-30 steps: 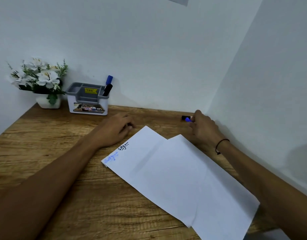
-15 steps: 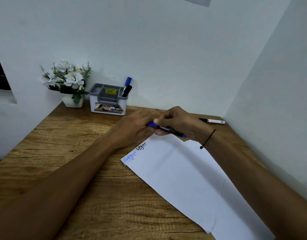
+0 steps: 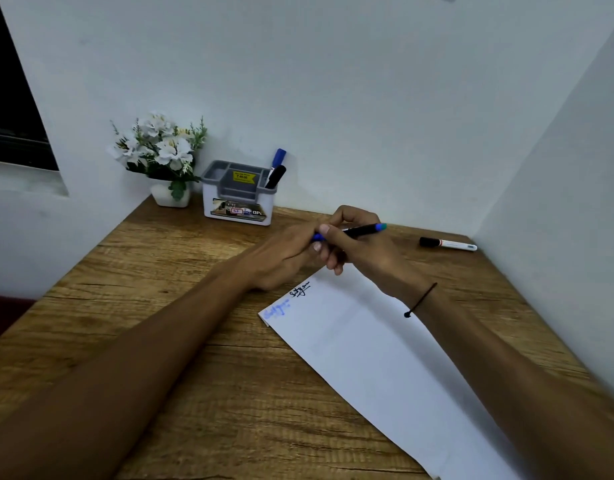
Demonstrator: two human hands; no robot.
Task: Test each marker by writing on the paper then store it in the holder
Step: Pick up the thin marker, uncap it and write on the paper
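While pulling the cap off centre frame, could jerk apart and streak ink across skin or fling the cap. Left hand (image 3: 284,252) curled round the blue cap end; right hand (image 3: 359,244) pinching the black barrel of the marker (image 3: 362,230), just above the paper (image 3: 385,358). Slim, black-bodied, blue-green tail. Holder (image 3: 239,199) upper left; spare marker (image 3: 447,243) far right.

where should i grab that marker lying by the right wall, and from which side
Grip the white marker around the middle of its white barrel, coming down from above with the right hand. It lies flat on the desk, roughly parallel to the back wall, black cap pointing left, with the right wall close behind its tail, so a top pinch across the barrel looks easiest.
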